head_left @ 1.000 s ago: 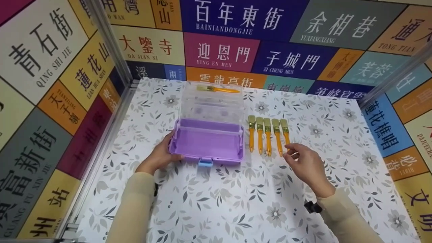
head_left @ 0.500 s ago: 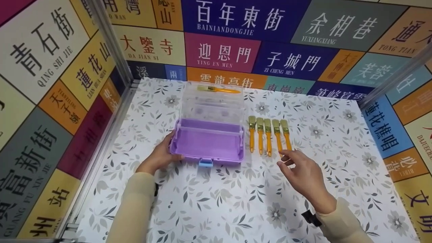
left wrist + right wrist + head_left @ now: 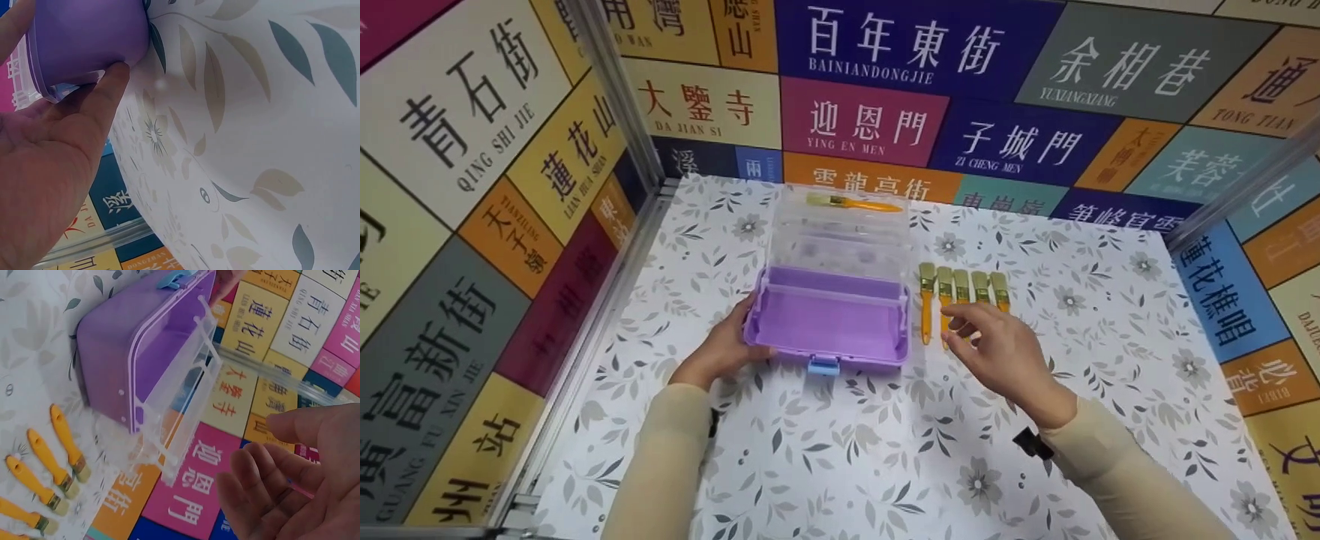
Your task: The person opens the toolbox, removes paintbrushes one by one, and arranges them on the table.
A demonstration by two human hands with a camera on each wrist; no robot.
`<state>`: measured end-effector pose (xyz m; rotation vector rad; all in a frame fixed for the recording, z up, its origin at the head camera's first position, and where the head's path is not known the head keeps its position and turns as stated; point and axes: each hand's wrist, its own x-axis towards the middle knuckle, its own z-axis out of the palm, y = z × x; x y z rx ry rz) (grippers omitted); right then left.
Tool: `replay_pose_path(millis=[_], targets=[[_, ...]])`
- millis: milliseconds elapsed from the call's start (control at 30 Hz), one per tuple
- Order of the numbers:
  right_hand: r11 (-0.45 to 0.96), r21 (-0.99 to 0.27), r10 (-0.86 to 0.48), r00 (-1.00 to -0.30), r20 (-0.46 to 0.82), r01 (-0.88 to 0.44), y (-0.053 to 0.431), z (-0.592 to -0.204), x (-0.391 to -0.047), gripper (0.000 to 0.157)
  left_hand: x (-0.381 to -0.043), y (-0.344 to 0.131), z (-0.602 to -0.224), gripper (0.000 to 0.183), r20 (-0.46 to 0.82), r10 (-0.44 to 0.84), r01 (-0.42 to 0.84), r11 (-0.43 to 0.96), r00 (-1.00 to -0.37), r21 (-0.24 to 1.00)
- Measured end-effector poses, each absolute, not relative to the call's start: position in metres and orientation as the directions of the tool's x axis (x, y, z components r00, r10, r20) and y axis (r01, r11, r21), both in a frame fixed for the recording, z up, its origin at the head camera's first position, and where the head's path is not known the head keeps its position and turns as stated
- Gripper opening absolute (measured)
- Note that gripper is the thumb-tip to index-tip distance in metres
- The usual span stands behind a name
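Observation:
A purple toolbox [image 3: 829, 326] with a blue latch [image 3: 823, 366] stands with its clear lid [image 3: 840, 251] tipped back; nothing lies in its base. My left hand [image 3: 725, 346] holds the box's left end, with fingers against its wall [image 3: 93, 45] in the left wrist view. To the right lie several paintbrushes in a row, the nearest one to the box a paintbrush [image 3: 926, 311] with an orange handle. Over the row hovers my right hand [image 3: 1006, 351], fingers loosely bent and holding nothing. It hides most handles in the head view; the right wrist view shows these brushes [image 3: 28, 478] apart from it.
One more paintbrush [image 3: 862, 204] lies sideways in the raised lid. The table [image 3: 870, 457] has a white leaf-and-flower cover. Walls with coloured sign panels [image 3: 862, 116] and metal frame posts [image 3: 619, 90] enclose its back and sides.
My right hand first drew back from the rightmost brush handle toward me, then moved left over the row. The left hand stays on the box. The brushes lie as before.

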<state>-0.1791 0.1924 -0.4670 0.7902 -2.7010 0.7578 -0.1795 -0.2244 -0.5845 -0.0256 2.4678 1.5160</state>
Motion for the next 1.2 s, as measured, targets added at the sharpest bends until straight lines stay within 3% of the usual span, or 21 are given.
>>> replay_pose_path(millis=[267,500,833,1200], targets=[[0.725,-0.405,-0.460,-0.830,0.316,-0.557,0.163,-0.457,-0.225,0.029,-0.179,-0.226,-0.585,0.112,-0.203,0.112,-0.133,0.448,-0.973,0.884],[0.749,-0.450,-0.435,-0.873,0.221,-0.487,0.139,-0.452,-0.275,0.031,-0.178,-0.227,-0.588,0.112,-0.203,0.104,-0.136,0.452,-0.974,0.881],[0.750,-0.473,-0.453,-0.880,0.142,-0.462,0.113,-0.463,-0.338,0.033,-0.180,-0.224,-0.588,0.112,-0.199,0.107,-0.130,0.454,-0.974,0.881],[0.778,-0.486,-0.451,-0.892,0.007,-0.397,0.089,-0.478,-0.386,0.041,-0.180,-0.224,-0.585,0.113,-0.216,0.092,-0.149,0.473,-0.972,0.868]])
